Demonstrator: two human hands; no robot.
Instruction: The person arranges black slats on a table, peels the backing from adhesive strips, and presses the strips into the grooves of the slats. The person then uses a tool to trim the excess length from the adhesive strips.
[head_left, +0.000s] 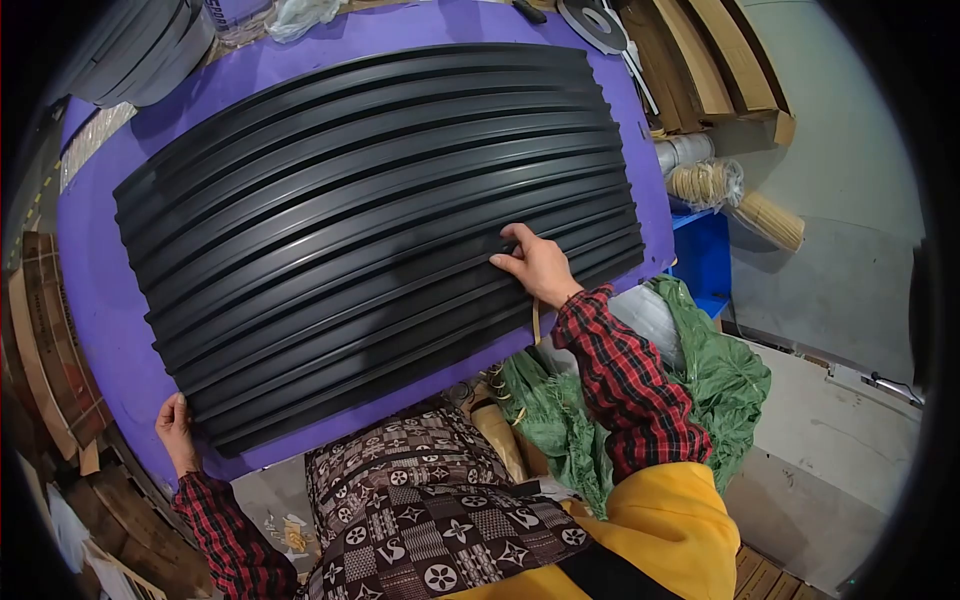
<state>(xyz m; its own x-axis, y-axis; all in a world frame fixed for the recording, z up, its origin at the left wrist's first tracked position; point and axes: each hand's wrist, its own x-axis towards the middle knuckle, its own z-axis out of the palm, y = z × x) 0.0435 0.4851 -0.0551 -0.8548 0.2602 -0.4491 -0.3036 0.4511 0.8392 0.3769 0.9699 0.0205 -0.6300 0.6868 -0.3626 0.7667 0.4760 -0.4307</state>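
Long black ribbed strips (390,200) lie side by side across the purple tabletop (110,290), forming a broad, dark grooved layer. My left hand (177,432) is at the left end of one of the lower strips, with thumb and fingers closed at its tip. Over the right part of the strips, my right hand (540,268) bends its thumb and index finger toward each other around a raised edge of a strip. The remaining fingers of that hand are partly hidden.
Grey rolled bands (150,60) stand at the back left, and a tape roll (597,22) lies at the back right. Cardboard boxes (715,60), a blue bin (705,260) and green sacking (730,375) are on the right. Brown cartons (50,350) stand left.
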